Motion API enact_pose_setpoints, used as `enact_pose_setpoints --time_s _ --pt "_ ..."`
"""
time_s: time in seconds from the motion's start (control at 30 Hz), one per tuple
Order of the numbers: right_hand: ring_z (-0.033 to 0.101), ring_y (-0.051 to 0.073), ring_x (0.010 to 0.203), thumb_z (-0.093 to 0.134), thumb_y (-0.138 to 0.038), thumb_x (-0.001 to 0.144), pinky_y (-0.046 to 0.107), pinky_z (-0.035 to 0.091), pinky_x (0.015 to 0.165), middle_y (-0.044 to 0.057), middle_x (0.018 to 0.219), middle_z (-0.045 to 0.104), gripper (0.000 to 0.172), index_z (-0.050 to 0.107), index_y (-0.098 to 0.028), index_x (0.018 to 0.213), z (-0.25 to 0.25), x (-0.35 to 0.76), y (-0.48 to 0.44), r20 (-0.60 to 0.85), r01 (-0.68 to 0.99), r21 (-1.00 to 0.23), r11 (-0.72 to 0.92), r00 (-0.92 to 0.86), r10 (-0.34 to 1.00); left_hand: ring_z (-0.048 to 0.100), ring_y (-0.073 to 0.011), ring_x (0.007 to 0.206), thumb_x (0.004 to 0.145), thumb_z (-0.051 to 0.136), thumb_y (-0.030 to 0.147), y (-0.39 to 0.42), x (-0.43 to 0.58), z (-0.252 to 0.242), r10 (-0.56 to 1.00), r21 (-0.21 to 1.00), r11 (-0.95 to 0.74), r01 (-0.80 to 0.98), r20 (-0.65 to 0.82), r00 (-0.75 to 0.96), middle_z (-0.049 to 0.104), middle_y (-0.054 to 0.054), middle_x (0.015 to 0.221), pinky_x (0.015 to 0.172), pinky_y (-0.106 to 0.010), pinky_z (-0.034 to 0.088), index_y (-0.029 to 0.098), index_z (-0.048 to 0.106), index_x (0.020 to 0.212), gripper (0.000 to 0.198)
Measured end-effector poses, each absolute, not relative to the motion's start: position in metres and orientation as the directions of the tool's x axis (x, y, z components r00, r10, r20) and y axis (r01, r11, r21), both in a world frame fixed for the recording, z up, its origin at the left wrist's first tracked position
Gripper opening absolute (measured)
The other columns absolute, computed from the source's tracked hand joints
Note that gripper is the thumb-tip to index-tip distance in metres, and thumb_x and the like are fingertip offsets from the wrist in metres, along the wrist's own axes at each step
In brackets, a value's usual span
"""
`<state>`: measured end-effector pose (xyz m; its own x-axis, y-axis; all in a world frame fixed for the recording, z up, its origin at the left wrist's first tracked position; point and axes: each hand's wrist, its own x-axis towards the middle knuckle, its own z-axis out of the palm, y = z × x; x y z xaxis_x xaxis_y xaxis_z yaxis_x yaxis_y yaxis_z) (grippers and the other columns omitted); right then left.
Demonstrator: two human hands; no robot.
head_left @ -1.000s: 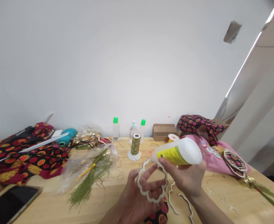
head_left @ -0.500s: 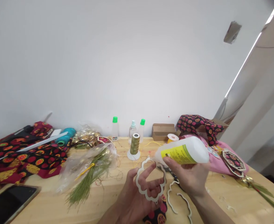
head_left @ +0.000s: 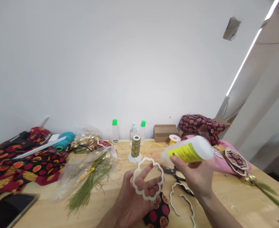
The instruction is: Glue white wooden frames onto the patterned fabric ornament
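Note:
My left hand (head_left: 132,199) holds up a pale scalloped ring frame (head_left: 135,179), its fingers showing through the opening. In my right hand (head_left: 196,179) is a white glue bottle (head_left: 189,150) with a yellow label, tilted so that its top end points left and down. That end sits a little right of the frame, apart from it, and looks blurred. Below the hands lie a piece of dark patterned fabric (head_left: 161,212) and a loose scalloped strip (head_left: 192,209). Black-handled scissors (head_left: 171,171) are partly hidden by my right hand.
A spool of olive thread (head_left: 136,147) stands ahead, with green-capped bottles (head_left: 115,133) behind. Left are a green tassel bundle (head_left: 84,190), patterned cloth (head_left: 34,164) and a phone (head_left: 11,209). At right, an ornament (head_left: 236,161) rests on pink cloth; a cardboard box (head_left: 164,134) stands by the wall.
The frame and my left hand have shifted slightly left. The bottle has moved away from the frame, so a gap now shows between them and more of the scissors is visible.

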<state>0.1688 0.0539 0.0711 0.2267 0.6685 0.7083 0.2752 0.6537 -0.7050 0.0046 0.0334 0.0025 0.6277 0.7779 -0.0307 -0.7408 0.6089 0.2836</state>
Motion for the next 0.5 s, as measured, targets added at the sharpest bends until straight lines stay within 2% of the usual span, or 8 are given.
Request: enact_pose_setpoints --time_s 0.07,0.13,0.23,0.3,0.4,0.5 --pt "0.062 0.018 0.058 0.075 -0.030 0.058 0.027 0.051 0.051 0.004 0.067 0.066 0.023 0.062 -0.016 0.072 0.070 0.178 0.059 0.633 0.207 -0.774 0.599 0.287 0.719 0.061 -0.0212 0.082 0.070 0.056 0.045 0.034 0.002 0.004 0.789 0.270 0.598 -0.755 -0.033 0.613 0.062 -0.015 0.094 0.067 -0.029 0.042 0.018 0.045 0.116 0.055" --pt "0.057 0.013 0.052 0.073 -0.034 0.062 0.021 0.046 0.043 0.002 0.066 0.064 0.025 0.060 -0.016 0.073 0.066 0.187 0.068 0.483 0.049 -0.869 0.493 0.303 0.821 0.061 -0.0213 0.082 0.069 0.058 0.046 0.035 -0.001 0.004 0.797 0.256 0.589 -0.767 -0.028 0.603 0.061 -0.015 0.095 0.067 -0.029 0.043 0.018 0.046 0.116 0.057" --pt "0.040 0.005 0.035 0.070 -0.041 0.066 0.015 0.033 0.031 -0.004 0.048 0.053 0.030 0.056 -0.014 0.069 0.059 0.193 0.081 0.182 -0.166 -0.966 0.198 0.112 0.977 0.060 -0.0223 0.084 0.067 0.059 0.047 0.036 -0.003 0.003 0.792 0.245 0.595 -0.766 -0.016 0.610 0.061 -0.015 0.095 0.066 -0.028 0.043 0.018 0.046 0.117 0.059" --pt "0.040 0.005 0.034 0.068 -0.044 0.067 0.014 0.032 0.030 -0.004 0.046 0.051 0.033 0.056 -0.013 0.069 0.056 0.192 0.085 0.054 -0.250 -0.966 0.058 0.022 0.998 0.060 -0.0227 0.084 0.067 0.059 0.047 0.036 -0.003 0.002 0.788 0.238 0.601 -0.763 -0.018 0.615 0.061 -0.015 0.096 0.066 -0.028 0.043 0.018 0.047 0.116 0.058" --pt "0.053 0.009 0.045 0.068 -0.043 0.067 0.016 0.041 0.036 -0.001 0.059 0.060 0.033 0.057 -0.015 0.080 0.057 0.185 0.082 0.075 -0.404 -0.910 0.093 0.060 0.995 0.059 -0.0230 0.086 0.067 0.060 0.047 0.036 -0.002 0.002 0.786 0.219 0.608 -0.763 -0.031 0.618 0.061 -0.015 0.097 0.067 -0.028 0.044 0.017 0.050 0.115 0.057" --pt "0.056 0.009 0.048 0.069 -0.041 0.067 0.015 0.043 0.038 -0.002 0.064 0.061 0.033 0.056 -0.017 0.086 0.063 0.180 0.078 0.145 -0.468 -0.868 0.168 0.085 0.986 0.059 -0.0240 0.088 0.069 0.059 0.048 0.036 -0.003 0.002 0.783 0.193 0.618 -0.763 -0.065 0.618 0.061 -0.015 0.096 0.067 -0.027 0.044 0.017 0.051 0.115 0.056"
